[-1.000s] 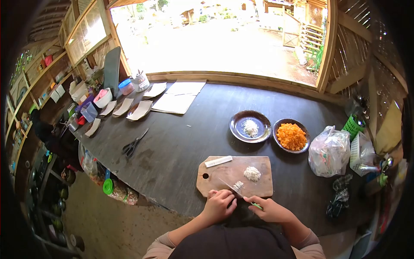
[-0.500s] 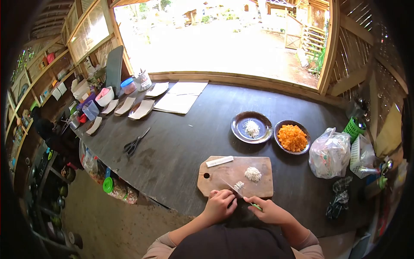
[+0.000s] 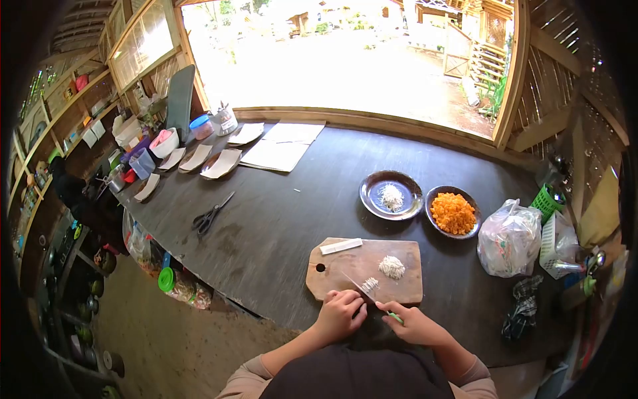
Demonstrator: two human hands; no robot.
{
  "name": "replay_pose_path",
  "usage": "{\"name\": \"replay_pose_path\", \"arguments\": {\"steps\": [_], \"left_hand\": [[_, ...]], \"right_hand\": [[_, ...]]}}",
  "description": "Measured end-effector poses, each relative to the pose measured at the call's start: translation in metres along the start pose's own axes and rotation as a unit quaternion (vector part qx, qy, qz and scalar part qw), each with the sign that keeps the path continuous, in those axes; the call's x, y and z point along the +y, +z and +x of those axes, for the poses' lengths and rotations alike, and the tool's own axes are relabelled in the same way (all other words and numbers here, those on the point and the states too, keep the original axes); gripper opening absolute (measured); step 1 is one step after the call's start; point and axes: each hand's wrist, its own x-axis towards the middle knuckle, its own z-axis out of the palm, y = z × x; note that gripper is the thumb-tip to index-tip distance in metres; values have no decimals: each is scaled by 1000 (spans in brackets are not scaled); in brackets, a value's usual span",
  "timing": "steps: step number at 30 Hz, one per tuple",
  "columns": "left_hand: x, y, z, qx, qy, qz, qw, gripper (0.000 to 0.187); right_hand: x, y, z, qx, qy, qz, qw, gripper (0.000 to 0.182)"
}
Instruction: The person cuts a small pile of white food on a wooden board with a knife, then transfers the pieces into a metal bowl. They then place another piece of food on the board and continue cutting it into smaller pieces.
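Dark table (image 3: 266,219), window (image 3: 345,66) at 12 o'clock. Hands apart, the right hand (image 3: 416,326) grips a knife (image 3: 357,284) beside white shreds (image 3: 371,284) near the board's (image 3: 337,266) 6 o'clock edge. Whether the left hand (image 3: 338,314) holds anything is unclear; curled fingers suit safe slicing.

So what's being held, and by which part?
The right hand holds a knife by its green handle; whether the left hand grips anything is hidden.

1. From where I stand, the wearer's view has swung slightly left; the scissors (image 3: 211,216) and paper sheets (image 3: 282,147) now sit farther right in it.
2. The cutting board (image 3: 327,282), knife (image 3: 357,282) and left hand (image 3: 339,312) have crept slightly right in view too.
3. The green lid (image 3: 166,279) appears higher.
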Motion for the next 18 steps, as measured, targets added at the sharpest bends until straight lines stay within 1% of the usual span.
{"name": "replay_pose_path", "arguments": {"steps": [2, 6, 8, 12, 15, 17, 18], "left_hand": [[0, 0, 0, -1, 1, 4, 1000, 14], [-1, 1, -1, -4, 0, 1, 1000, 15], [-1, 1, -1, 2, 3, 5, 1000, 15], [0, 0, -1, 7, 2, 2, 1000, 15], [1, 0, 0, 4, 1, 1, 1000, 15], [-1, 1, -2, -2, -7, -9, 1000, 14], [-1, 1, -2, -1, -7, -8, 1000, 14]], "right_hand": [[9, 9, 4, 16, -8, -28, 999, 36], [4, 6, 3, 22, -25, -21, 999, 35], [0, -2, -1, -2, -8, -12, 1000, 35], [-6, -5, -1, -20, 18, -5, 1000, 36], [1, 6, 2, 1, 5, -8, 1000, 36], [7, 13, 4, 32, -33, -28, 999, 35], [6, 11, 3, 33, -34, -27, 999, 35]]}}
